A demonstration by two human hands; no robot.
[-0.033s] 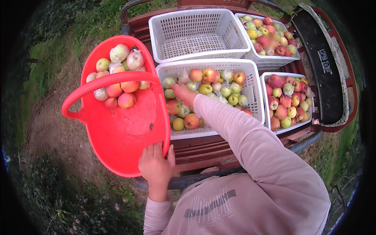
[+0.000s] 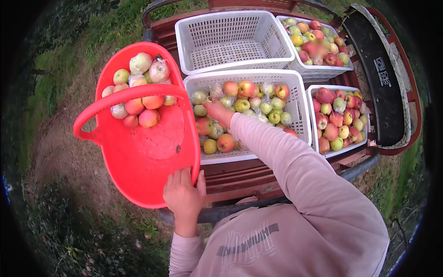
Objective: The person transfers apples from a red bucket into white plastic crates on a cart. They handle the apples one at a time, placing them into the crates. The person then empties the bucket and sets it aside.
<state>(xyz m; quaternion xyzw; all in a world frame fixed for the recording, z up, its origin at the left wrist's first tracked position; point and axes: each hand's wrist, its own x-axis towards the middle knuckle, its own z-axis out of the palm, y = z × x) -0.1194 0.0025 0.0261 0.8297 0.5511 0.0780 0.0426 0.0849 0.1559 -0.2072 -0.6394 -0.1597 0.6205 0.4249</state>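
Left hand (image 2: 184,196) is gripping the rim of the red basket (image 2: 143,173), fingers curled over. Right hand (image 2: 218,112) is resting among apples (image 2: 242,105) in the adjacent crate (image 2: 300,108); can't tell its closure or hold. Light fingers should be sparing bruises.

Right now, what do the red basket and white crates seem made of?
The red basket looks like plastic: smooth, slightly glossy, evenly coloured. The white crates are probably rigid plastic too, duller, with moulded-looking slotted walls.
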